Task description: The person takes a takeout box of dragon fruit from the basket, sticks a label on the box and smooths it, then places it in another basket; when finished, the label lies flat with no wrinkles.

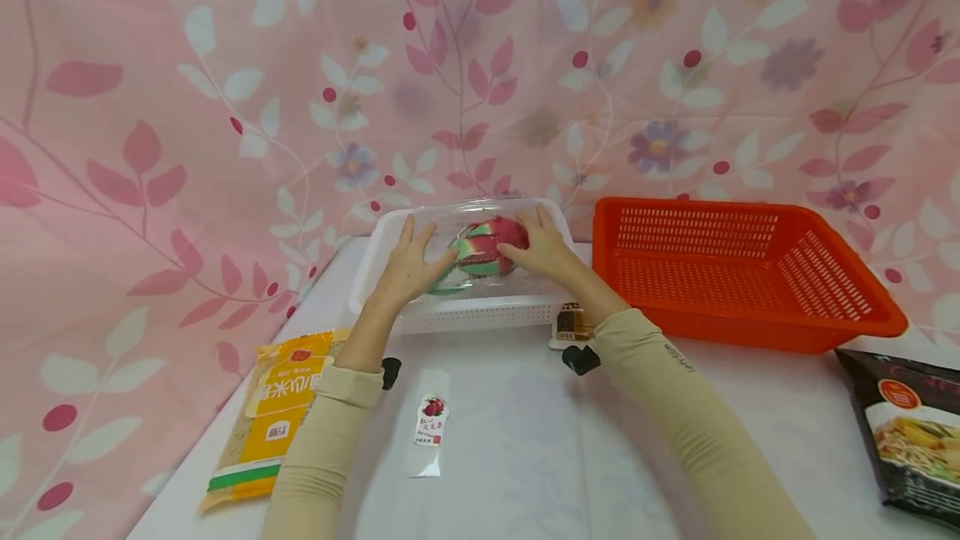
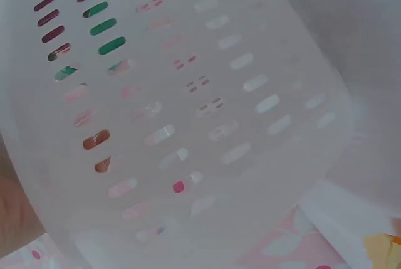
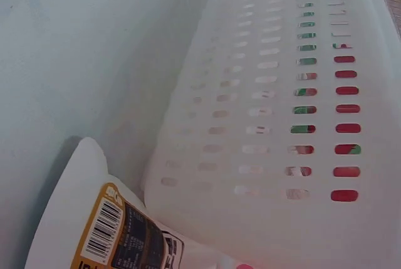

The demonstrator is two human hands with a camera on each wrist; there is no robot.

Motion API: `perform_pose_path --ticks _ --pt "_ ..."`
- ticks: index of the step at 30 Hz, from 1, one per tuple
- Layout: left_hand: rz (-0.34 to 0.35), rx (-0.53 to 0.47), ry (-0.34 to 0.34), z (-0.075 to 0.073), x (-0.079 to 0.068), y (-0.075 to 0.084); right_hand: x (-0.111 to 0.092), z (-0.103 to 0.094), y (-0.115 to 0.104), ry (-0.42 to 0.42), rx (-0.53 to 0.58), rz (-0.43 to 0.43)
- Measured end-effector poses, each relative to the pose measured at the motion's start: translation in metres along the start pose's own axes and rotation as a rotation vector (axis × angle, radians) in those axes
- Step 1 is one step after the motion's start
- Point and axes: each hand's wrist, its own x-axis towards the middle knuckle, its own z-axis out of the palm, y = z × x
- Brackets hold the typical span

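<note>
A red and green dragon fruit lies under clear plastic packaging in the white basket. My left hand reaches over the basket's left part, fingers spread and thumb toward the fruit. From the other side my right hand has its fingers spread at the fruit's right end, thumb tip over its red skin. In both wrist views the slotted wall of the basket hides most of what is inside; red and green show through the slots.
An orange-red basket stands right of the white one. A yellow food bag lies at the left, and a black noodle packet at the right edge. A dragon fruit label is on the table; a barcoded package sits by the basket's front.
</note>
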Motion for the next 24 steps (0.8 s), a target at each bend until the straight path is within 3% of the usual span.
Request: perform_pose_path --ticks 9,24 --pt "0.002 0.005 0.055 -0.005 -0.004 0.008 -0.006 -0.007 -0.003 0.017 -0.014 -0.025" --pt "0.083 -0.009 0.172 -0.012 -0.017 0.027 -0.021 -0.035 -0.016 0.007 0.002 -0.010"
